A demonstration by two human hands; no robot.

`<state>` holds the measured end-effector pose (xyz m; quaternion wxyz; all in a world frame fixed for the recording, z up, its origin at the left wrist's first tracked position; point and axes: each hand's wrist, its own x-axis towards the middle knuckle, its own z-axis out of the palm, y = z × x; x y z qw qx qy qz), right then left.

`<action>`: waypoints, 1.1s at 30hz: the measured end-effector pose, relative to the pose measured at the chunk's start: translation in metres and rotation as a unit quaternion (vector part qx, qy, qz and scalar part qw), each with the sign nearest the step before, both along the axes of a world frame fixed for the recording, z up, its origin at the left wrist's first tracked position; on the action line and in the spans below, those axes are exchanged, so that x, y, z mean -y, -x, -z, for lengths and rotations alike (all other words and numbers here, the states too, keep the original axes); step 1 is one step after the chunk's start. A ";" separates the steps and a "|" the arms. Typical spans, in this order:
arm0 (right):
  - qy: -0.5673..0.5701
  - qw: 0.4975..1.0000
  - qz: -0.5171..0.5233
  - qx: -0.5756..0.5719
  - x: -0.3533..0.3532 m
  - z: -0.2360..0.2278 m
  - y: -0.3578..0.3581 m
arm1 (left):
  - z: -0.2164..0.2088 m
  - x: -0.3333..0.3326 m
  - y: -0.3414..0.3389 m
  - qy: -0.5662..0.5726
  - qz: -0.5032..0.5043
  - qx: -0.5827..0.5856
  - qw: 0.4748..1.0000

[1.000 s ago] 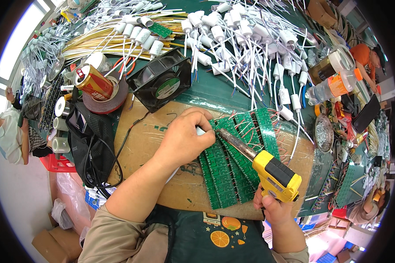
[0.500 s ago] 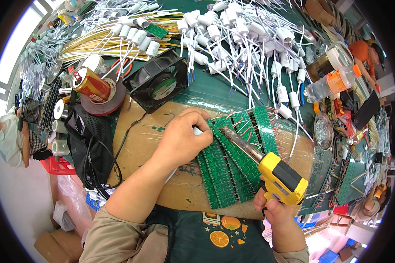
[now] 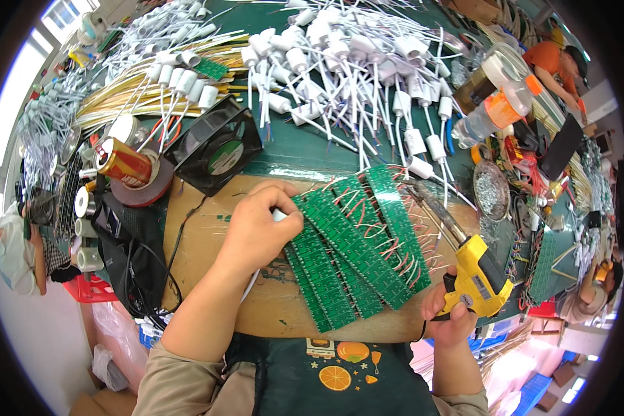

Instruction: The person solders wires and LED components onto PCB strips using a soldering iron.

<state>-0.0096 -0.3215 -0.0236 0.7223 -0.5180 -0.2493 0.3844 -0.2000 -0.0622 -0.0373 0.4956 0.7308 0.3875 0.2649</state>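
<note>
My left hand (image 3: pixel 260 225) is closed round a white plastic piece (image 3: pixel 279 215), mostly hidden by my fingers; a thin white cable (image 3: pixel 250 284) runs down below the hand. Its knuckles are beside the upper left corner of several green circuit boards (image 3: pixel 350 243), which lie fanned and overlapping, with short red and white wires along their edges. In my right hand (image 3: pixel 452 312) is a yellow and black soldering gun (image 3: pixel 480 277), gripped by its handle. The gun's long metal nozzle points up and left, over the right edge of the boards, its tip apart from my left hand.
A brown board (image 3: pixel 208 243) lies under the work. Behind it stand a black fan (image 3: pixel 218 149), a red and gold can (image 3: pixel 125 163) and a heap of white cabled caps (image 3: pixel 340 48). To the right are a plastic bottle (image 3: pixel 496 114) and a metal dish (image 3: pixel 492 194). Other people sit nearby.
The soldering gun has moved right, its tip going from beside my left hand to the boards' far right side. My left hand keeps its grip at the boards' corner. The whole view has shifted slightly.
</note>
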 end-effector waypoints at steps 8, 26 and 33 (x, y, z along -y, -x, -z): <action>-0.003 0.994 0.096 0.054 0.037 0.033 -0.020 | -0.008 0.004 -0.004 0.035 -0.012 -0.009 0.999; -0.125 0.975 0.171 -0.071 0.060 0.069 -0.037 | -0.043 -0.011 -0.085 -0.319 0.153 -0.053 0.934; -0.164 0.979 0.120 -0.031 0.050 0.045 -0.038 | -0.021 0.025 -0.200 -0.488 0.279 -0.158 0.812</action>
